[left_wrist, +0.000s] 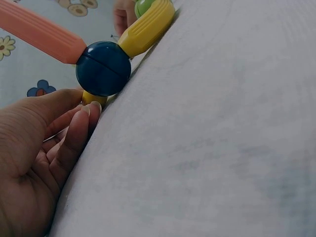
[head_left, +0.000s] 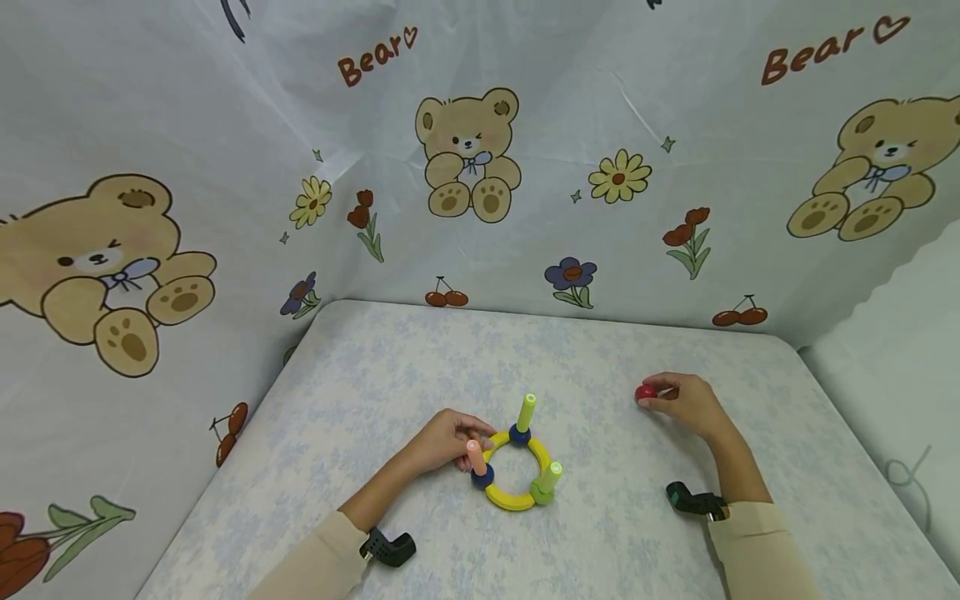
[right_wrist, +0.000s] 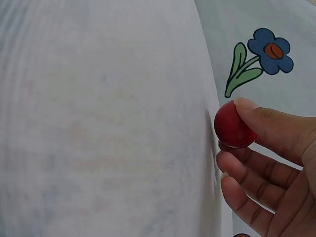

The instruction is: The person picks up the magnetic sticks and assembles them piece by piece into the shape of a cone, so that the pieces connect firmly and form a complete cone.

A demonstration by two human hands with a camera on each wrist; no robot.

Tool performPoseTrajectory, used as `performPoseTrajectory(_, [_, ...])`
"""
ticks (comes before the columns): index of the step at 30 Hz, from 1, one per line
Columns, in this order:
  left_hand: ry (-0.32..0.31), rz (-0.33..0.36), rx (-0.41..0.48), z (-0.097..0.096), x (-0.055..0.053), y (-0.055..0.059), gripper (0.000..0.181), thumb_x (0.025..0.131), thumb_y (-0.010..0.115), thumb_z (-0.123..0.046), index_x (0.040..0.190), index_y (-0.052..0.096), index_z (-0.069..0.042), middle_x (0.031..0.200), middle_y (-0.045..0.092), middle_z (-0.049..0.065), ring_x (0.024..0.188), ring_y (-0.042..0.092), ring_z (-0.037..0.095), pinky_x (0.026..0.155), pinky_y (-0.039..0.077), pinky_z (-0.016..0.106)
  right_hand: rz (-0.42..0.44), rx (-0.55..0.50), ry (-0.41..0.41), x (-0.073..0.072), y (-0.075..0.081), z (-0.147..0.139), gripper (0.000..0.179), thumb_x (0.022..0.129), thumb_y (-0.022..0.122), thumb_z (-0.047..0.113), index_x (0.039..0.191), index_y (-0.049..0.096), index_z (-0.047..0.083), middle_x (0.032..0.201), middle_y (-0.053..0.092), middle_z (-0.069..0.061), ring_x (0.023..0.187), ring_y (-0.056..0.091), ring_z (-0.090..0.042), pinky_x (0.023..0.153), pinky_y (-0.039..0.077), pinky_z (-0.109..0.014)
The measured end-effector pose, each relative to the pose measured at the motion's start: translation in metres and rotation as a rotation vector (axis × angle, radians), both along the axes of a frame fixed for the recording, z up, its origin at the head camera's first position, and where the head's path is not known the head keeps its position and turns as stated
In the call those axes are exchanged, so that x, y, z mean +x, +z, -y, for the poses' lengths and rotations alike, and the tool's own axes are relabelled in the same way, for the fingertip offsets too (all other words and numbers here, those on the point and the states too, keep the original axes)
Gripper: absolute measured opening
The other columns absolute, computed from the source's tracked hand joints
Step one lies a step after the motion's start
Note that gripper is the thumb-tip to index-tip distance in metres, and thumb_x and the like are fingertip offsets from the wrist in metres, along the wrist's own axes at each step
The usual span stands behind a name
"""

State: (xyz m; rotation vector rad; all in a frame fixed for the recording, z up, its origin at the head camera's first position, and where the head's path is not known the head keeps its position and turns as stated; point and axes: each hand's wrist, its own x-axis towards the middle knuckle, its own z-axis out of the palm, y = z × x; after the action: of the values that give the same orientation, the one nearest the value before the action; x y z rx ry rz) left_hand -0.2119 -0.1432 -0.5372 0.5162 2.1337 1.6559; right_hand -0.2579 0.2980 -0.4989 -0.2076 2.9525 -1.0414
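Note:
On the table lies a ring of curved yellow rods [head_left: 510,501] joined by two dark blue balls [head_left: 520,435] and a green ball [head_left: 542,492]. Two yellow-green rods [head_left: 527,413] and one orange rod [head_left: 476,457] stand up from these balls. My left hand [head_left: 444,441] pinches a yellow rod of the ring beside the blue ball [left_wrist: 103,68] that bears the orange rod. Off to the right, my right hand [head_left: 687,405] holds a red ball [right_wrist: 234,126] between thumb and fingers, close over the tabletop.
A pale, blue-mottled cloth covers the table [head_left: 600,358]. Behind and to the left hangs a white curtain [head_left: 555,108] printed with bears and flowers. Each wrist wears a black camera [head_left: 392,549]. A thin white cord [head_left: 911,475] hangs at the right.

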Motion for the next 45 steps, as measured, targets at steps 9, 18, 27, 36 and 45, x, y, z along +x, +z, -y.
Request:
performPoseTrajectory(9, [0.007,0.000,0.000,0.000,-0.001,-0.003,0.029,0.092,0.079,-0.022,0.117,0.076,-0.008,0.083,0.072,0.008,0.054,0.064,0.015,0.051,0.055,0.028,-0.049,-0.048,-0.015,0.000,0.011,0.008,0.036,0.091,0.079,0.018,0.120,0.068,0.000,0.110,0.070,-0.019,0.098,0.064,-0.034,0.071,0.053,-0.031])
performPoseTrajectory(18, [-0.001,-0.004,0.004,0.001,-0.002,-0.001,0.029,0.092,0.078,-0.020,0.117,0.076,-0.006,0.082,0.071,0.008,0.054,0.063,0.014,0.051,0.055,0.027,-0.098,-0.087,0.011,0.006,0.028,0.023,0.045,0.090,0.080,0.034,0.122,0.069,0.004,0.110,0.072,-0.016,0.100,0.064,-0.032,0.076,0.052,-0.035])
performPoseTrajectory(27, [-0.001,-0.007,-0.004,0.001,-0.002,0.000,0.029,0.092,0.078,-0.021,0.118,0.076,-0.007,0.083,0.071,0.007,0.054,0.064,0.014,0.051,0.055,0.028,-0.131,-0.155,0.055,0.013,0.045,0.047,0.045,0.089,0.080,0.034,0.125,0.071,0.008,0.115,0.071,-0.014,0.101,0.064,-0.030,0.075,0.056,-0.030])
performPoseTrajectory(36, [-0.002,0.007,0.005,0.001,-0.002,0.001,0.028,0.092,0.078,-0.018,0.117,0.076,-0.007,0.083,0.071,0.008,0.054,0.063,0.014,0.050,0.055,0.027,-0.176,-0.187,0.119,0.022,0.054,0.071,0.039,0.089,0.081,0.028,0.123,0.073,0.010,0.112,0.073,-0.008,0.098,0.066,-0.025,0.075,0.056,-0.023])
performPoseTrajectory(45, [0.001,0.004,0.002,0.000,0.000,0.000,0.029,0.092,0.078,-0.022,0.117,0.076,-0.007,0.083,0.071,0.007,0.054,0.064,0.015,0.051,0.056,0.028,-0.205,-0.239,0.131,0.030,0.061,0.088,0.034,0.087,0.083,0.025,0.115,0.072,0.010,0.107,0.073,-0.006,0.094,0.066,-0.021,0.072,0.057,-0.024])
